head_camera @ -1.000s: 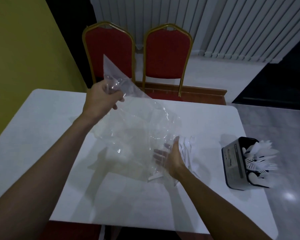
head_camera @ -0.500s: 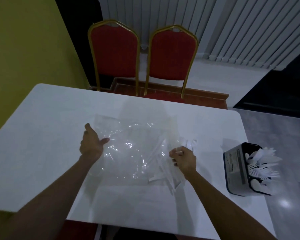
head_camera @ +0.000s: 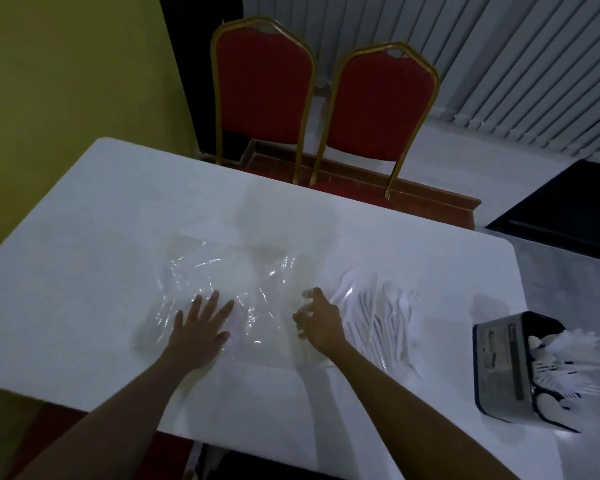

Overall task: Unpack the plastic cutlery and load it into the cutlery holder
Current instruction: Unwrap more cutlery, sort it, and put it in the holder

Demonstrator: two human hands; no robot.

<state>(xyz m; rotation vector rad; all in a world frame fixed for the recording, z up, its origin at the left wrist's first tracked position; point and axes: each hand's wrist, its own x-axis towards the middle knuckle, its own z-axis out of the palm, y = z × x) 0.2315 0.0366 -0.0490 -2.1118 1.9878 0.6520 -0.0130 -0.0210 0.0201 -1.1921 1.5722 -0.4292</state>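
Note:
A clear plastic bag (head_camera: 222,282) lies flat on the white table (head_camera: 101,209). My left hand (head_camera: 200,327) presses on the bag with straight, spread fingers. My right hand (head_camera: 321,322) has curled fingers at the bag's right edge; whether it pinches the plastic is unclear. Just right of that hand lies a loose pile of white plastic cutlery (head_camera: 378,317), forks among it. The dark cutlery holder (head_camera: 503,368) stands at the table's right end, holding several white forks and spoons.
Two red chairs with gold frames (head_camera: 371,109) stand behind the table's far edge. A yellow wall (head_camera: 66,71) runs along the left. The table's near edge is close to my body, and grey floor lies to the right.
My left hand lowered the raised bag onto the table and now presses it flat. The cutlery pile now lies bare, right of the bag. The camera tilted down and closer.

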